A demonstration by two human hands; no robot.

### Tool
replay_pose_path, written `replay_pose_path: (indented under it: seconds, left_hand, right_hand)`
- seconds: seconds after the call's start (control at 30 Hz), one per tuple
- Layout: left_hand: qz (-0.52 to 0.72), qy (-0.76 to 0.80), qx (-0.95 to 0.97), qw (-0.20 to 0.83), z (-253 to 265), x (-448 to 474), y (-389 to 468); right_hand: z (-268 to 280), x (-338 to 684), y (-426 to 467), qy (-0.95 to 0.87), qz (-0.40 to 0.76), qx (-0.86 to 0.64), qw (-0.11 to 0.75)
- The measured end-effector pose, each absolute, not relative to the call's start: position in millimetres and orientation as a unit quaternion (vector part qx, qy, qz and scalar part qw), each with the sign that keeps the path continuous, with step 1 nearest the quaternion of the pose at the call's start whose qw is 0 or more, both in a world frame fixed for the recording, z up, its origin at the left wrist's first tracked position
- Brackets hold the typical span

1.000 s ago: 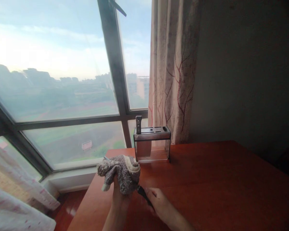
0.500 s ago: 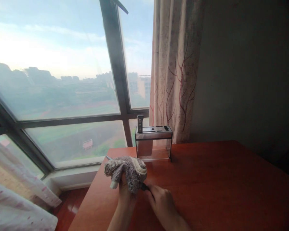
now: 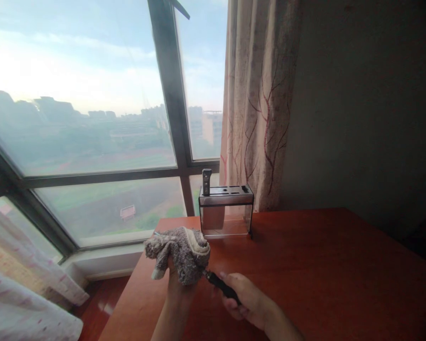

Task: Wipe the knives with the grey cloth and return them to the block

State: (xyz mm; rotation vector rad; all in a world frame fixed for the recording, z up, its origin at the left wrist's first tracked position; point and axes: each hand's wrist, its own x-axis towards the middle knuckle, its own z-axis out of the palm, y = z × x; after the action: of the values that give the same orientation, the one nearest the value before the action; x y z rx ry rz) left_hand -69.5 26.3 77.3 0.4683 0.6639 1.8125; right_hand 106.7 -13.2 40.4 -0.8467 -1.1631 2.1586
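My left hand (image 3: 179, 284) is closed round a grey, fluffy cleaning cloth (image 3: 182, 258) with a pale edge band, held above the table. The cloth is wrapped round the blade of a knife (image 3: 225, 287). A thin sliver of the tip shows past the cloth's far left side; most of the blade is hidden. My right hand (image 3: 250, 298) grips the knife's black handle, just right of the cloth. Beyond my hands stands a clear-sided knife block (image 3: 227, 199) with a slotted top. One dark handle (image 3: 206, 182) sticks up from its left end.
The reddish-brown wooden table (image 3: 305, 265) reaches far to the right. A large window (image 3: 92, 118) lies ahead and to the left, with a sill beneath it. One curtain (image 3: 259, 104) hangs behind the knife block, another (image 3: 24, 293) at the lower left.
My right hand has moved right and slightly down, drawing more of the knife's handle out from the cloth. My left hand and the cloth have shifted a little left.
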Motion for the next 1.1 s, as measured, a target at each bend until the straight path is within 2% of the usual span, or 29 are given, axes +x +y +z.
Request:
replay_pose_path:
  seconds: [0.13,0.27,0.4,0.63,0.8,1.1]
  left_hand:
    - [0.763,0.252,0.191,0.563,80,-71,18]
    - [0.761,0.250,0.191,0.567,77,-67,15]
    - [0.767,0.287,0.179,0.546,70,-63,13]
    - [0.752,0.344,0.167,0.537,57,-47,2]
    - [0.736,0.345,0.170,0.557,59,-48,2]
    - [0.759,0.295,0.147,0.562,70,-61,3]
  right_hand:
    - [43,111,-8,-0.484,0.723,-0.379,0.315]
    - [45,114,-1,-0.590,0.551,-0.435,0.400]
    - [51,121,1,-0.657,0.413,-0.441,0.450]
    - [51,126,-2,-0.718,0.276,-0.414,0.487]
    - [52,131,-3,-0.738,0.219,-0.402,0.496]
    - [59,140,-3,-0.733,0.224,-0.381,0.518]
